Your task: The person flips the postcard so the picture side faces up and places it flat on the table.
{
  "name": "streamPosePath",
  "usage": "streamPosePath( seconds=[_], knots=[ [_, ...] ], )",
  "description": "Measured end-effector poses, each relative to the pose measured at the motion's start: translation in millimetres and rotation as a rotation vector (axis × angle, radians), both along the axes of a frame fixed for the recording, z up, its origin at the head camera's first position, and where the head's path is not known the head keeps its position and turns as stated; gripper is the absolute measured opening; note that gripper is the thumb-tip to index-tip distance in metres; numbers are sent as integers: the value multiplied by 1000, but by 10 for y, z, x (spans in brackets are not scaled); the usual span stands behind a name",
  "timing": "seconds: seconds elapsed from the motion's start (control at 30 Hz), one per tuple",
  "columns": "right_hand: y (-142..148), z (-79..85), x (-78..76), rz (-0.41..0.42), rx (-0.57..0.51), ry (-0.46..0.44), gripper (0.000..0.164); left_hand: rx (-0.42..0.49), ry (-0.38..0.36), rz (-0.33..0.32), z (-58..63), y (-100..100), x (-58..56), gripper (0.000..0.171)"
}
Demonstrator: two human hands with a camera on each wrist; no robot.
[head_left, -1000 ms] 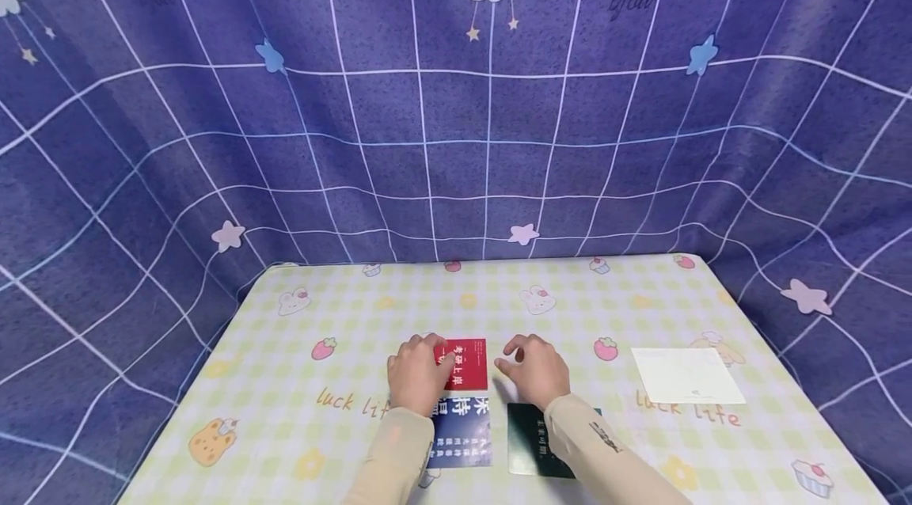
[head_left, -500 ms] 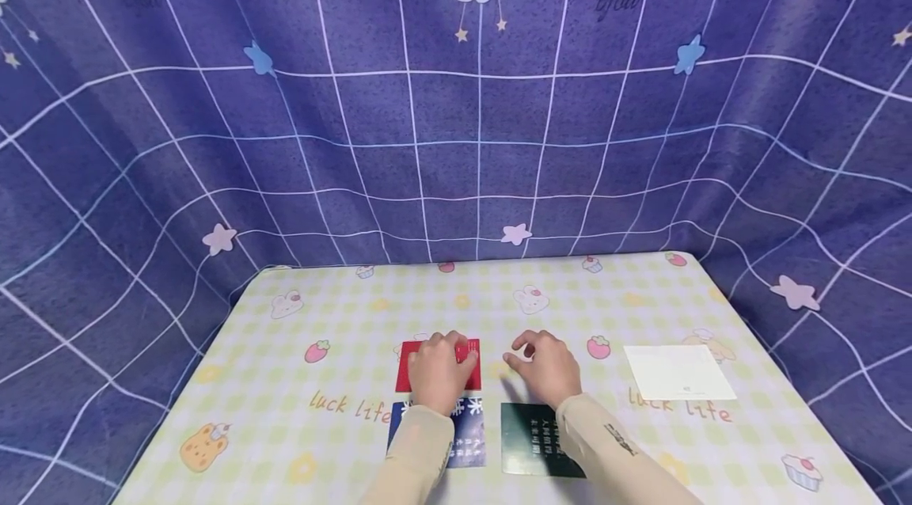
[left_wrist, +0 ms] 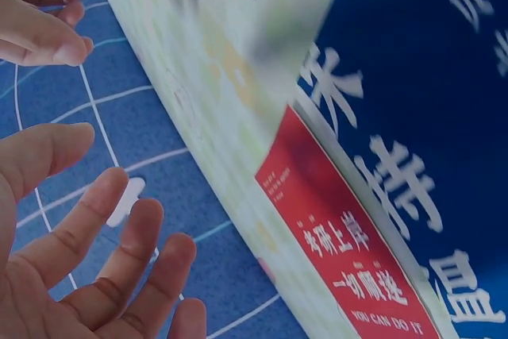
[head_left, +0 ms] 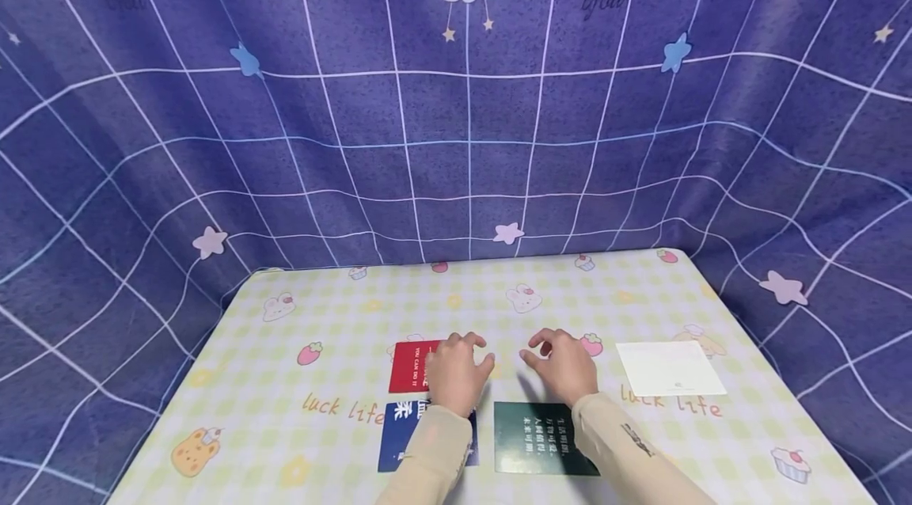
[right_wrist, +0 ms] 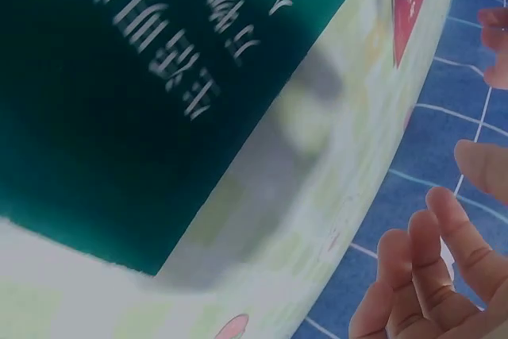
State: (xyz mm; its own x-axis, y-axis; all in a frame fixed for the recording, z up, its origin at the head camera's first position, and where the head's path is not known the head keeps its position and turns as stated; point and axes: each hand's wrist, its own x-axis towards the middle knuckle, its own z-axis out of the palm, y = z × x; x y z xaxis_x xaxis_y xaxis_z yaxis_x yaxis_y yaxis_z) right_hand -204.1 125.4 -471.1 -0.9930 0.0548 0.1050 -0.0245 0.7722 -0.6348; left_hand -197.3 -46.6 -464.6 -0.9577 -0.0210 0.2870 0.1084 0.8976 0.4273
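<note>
In the head view my left hand (head_left: 458,376) is over the right part of a red card (head_left: 404,369), covering some of it. Its fingers are loosely bent with nothing between them. Below lies a blue card (head_left: 393,449) with white lettering, partly hidden by the left sleeve. My right hand (head_left: 566,368) hovers beyond a dark green card (head_left: 520,453), its thumb and fingers apart and holding nothing. The left wrist view shows the spread left fingers (left_wrist: 143,275) beside the red card (left_wrist: 313,208). The right fingers (right_wrist: 425,260) are likewise bare, apart from the green card (right_wrist: 119,172).
A white card (head_left: 670,369) lies to the right on the checked tablecloth (head_left: 342,453). Blue grid-patterned curtain (head_left: 356,109) surrounds the table's back and sides.
Both hands have shifted right relative to the cards, uncovering the red card's left side and more of the green card's lettering. The head view has turned slightly right. The cards lie still.
</note>
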Motion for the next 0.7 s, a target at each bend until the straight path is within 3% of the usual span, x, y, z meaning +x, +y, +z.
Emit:
streamPosePath(
  seconds=[0.47, 0.7],
  knots=[
    [289, -2, 30, -37, 24, -6, 20, -69, 51, -34, -43, 256, 36, 22],
    [435, 4, 45, -58, 16, -20, 21, -68, 34, -40, -12, 396, 62, 21]
  ],
)
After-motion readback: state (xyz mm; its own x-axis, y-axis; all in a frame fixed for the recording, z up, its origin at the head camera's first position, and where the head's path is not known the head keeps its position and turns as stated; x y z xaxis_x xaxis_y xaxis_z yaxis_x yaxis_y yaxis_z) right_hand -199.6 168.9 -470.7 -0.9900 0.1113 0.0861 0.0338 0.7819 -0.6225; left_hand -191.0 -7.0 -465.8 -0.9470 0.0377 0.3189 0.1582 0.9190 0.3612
